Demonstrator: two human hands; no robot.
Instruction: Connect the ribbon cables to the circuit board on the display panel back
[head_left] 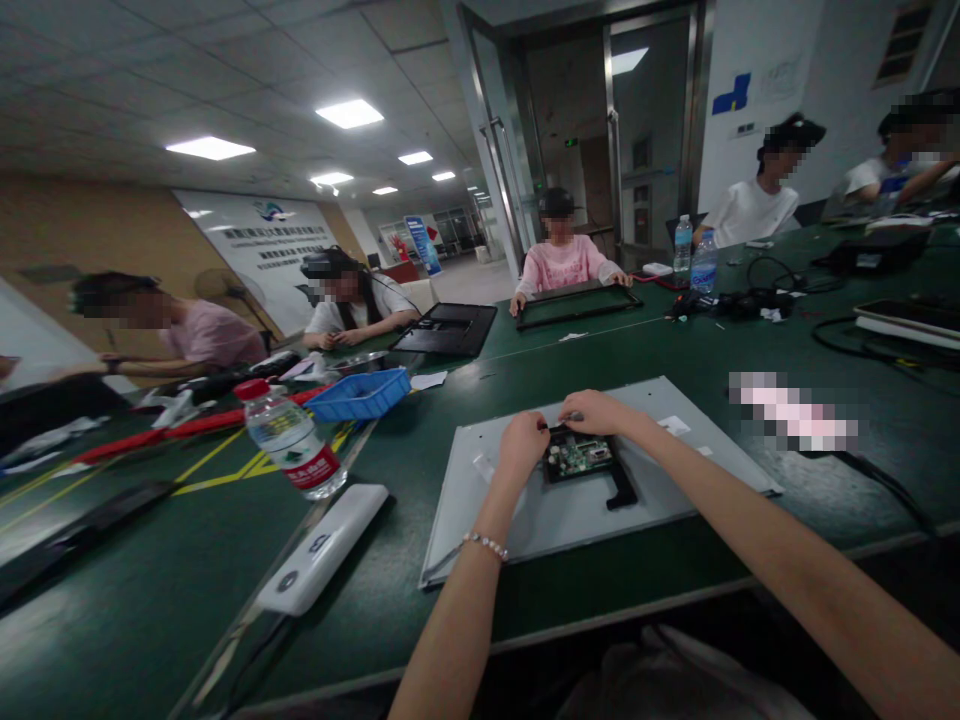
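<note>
A grey flat panel (480,500) lies on the green table, with a green circuit board (589,457) in a black bracket (624,485) on its middle. My left hand (527,440) is closed at the board's upper left corner; what its fingers hold is too small to make out. Just to the right, my right hand (598,412) pinches a small dark item at the board's upper edge. Both hands touch or nearly touch the bracket's far side. A clear strip (484,466) lies on the panel beside my left wrist.
Left of the panel are a white power bank (326,550) with a cable, a water bottle (292,440) and a blue tray (360,394). A blurred pink item (795,412) lies to the right. Across the table, a person (562,255) holds a black frame (581,306).
</note>
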